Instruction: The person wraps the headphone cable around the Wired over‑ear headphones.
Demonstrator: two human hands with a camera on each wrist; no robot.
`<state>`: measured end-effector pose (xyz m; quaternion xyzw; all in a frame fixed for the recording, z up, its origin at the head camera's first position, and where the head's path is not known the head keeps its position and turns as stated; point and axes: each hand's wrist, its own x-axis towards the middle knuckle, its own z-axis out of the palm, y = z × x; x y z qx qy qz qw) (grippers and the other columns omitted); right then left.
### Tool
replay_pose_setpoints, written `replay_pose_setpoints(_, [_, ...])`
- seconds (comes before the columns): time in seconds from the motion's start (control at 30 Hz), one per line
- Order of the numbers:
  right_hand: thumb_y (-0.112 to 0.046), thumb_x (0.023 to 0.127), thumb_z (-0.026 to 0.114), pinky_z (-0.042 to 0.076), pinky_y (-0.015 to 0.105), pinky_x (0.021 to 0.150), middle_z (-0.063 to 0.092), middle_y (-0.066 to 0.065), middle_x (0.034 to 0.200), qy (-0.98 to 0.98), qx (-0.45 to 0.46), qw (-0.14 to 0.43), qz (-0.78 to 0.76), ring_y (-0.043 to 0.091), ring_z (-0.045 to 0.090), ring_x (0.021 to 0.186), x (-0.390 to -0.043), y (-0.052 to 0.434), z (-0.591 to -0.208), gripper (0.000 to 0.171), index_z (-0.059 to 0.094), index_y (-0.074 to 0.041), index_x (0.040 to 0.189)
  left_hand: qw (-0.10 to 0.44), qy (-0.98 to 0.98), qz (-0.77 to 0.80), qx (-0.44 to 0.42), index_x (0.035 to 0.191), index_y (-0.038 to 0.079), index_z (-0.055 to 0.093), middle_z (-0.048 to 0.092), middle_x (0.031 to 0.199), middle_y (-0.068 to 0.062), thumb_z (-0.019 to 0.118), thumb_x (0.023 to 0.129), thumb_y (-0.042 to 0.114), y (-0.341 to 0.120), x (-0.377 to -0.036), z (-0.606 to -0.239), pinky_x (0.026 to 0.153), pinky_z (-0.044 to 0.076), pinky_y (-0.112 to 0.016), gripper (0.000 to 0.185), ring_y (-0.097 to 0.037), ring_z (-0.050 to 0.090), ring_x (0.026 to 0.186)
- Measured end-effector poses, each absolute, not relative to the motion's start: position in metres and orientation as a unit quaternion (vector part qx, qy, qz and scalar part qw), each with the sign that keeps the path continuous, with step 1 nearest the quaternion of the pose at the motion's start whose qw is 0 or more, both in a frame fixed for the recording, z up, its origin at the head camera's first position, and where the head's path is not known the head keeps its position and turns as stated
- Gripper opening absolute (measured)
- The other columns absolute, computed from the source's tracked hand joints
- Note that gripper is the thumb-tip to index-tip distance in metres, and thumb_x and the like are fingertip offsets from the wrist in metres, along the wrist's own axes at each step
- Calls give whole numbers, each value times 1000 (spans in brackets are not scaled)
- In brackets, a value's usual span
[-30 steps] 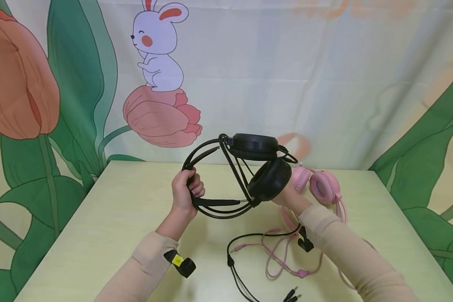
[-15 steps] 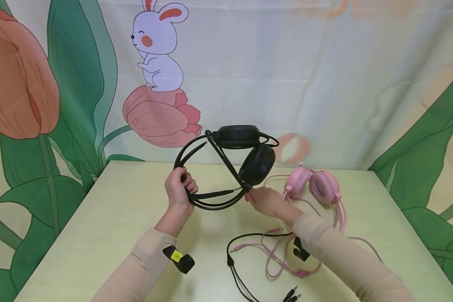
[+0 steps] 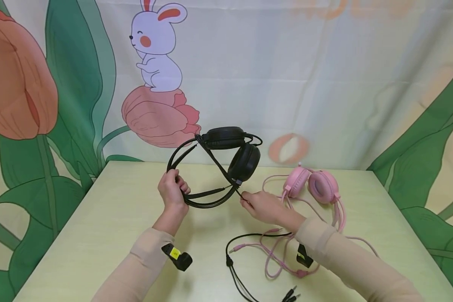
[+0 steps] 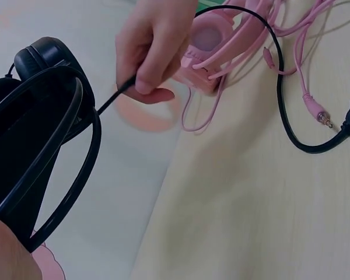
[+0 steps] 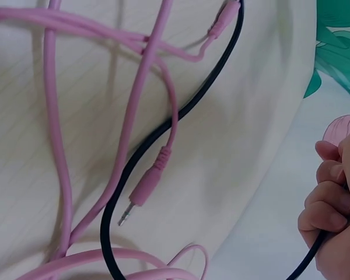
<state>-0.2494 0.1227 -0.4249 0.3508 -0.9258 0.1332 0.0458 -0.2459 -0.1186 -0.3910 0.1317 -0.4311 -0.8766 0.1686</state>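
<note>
In the head view, my left hand (image 3: 172, 191) grips the headband of the black headphones (image 3: 244, 161) and holds them raised over the table. Black cable is wound around the headband and ear cups, one stretch crossing the opening. My right hand (image 3: 265, 206) pinches the black cable (image 4: 115, 99) just beside the lower ear cup, a short taut piece running between them. In the right wrist view, curled fingers (image 5: 329, 201) wrap that cable. Its loose end trails on the table to a splitter with black plugs (image 3: 291, 294).
Pink headphones (image 3: 323, 187) lie at the table's back right. Their pink cable (image 3: 273, 254) with plugs sprawls in front, crossed by the black cable. A printed cloth (image 3: 249, 63) hangs behind the table (image 3: 98, 226). Each wrist wears a small black camera (image 3: 181, 259).
The black headphones have shifted left and up in my left hand. My right hand has come out from behind the ear cup and drawn a stretch of cable away; fewer strands cross the headband opening.
</note>
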Motion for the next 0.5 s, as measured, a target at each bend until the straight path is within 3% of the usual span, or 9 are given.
replay_pose_setpoints(0.5, [-25, 93, 49, 28, 19, 42, 35, -13, 56, -900, 404, 82, 144, 3, 38, 50, -233, 123, -406, 21, 48, -20, 73, 184, -469, -847, 169, 62, 11, 35, 29, 47, 5, 46, 84, 11, -129, -233, -385, 41, 22, -20, 25, -6, 26, 39])
